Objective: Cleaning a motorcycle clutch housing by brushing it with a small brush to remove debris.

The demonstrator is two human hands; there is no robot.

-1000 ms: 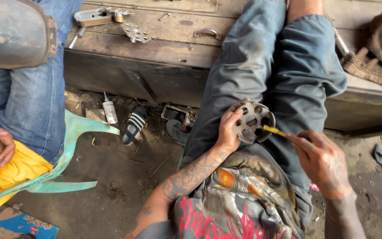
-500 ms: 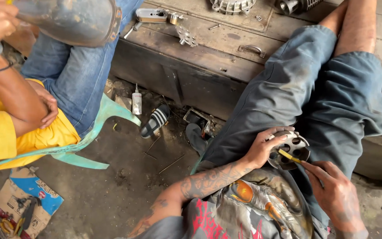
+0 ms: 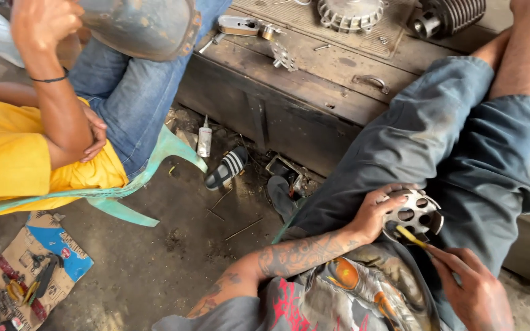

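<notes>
My left hand [image 3: 375, 214] grips a round metal disc with several holes [image 3: 413, 213], held on my lap against my blue-grey jeans. My right hand [image 3: 473, 291] holds a thin yellow-handled tool [image 3: 411, 236] whose tip touches the lower edge of the disc. My tattooed left forearm [image 3: 289, 254] crosses my printed shirt.
Another person in a yellow shirt and jeans sits at left on a green plastic chair [image 3: 124, 205]. A wooden bench [image 3: 314, 79] carries metal engine parts [image 3: 346, 12], a handle and small hardware. A small bottle [image 3: 204, 140], a striped sandal [image 3: 227, 167] and a cardboard tool pack [image 3: 26, 279] lie on the dirt floor.
The view has swung down and left, so the seated person and floor show more. Both hands stay on the disc and tool at my lap.
</notes>
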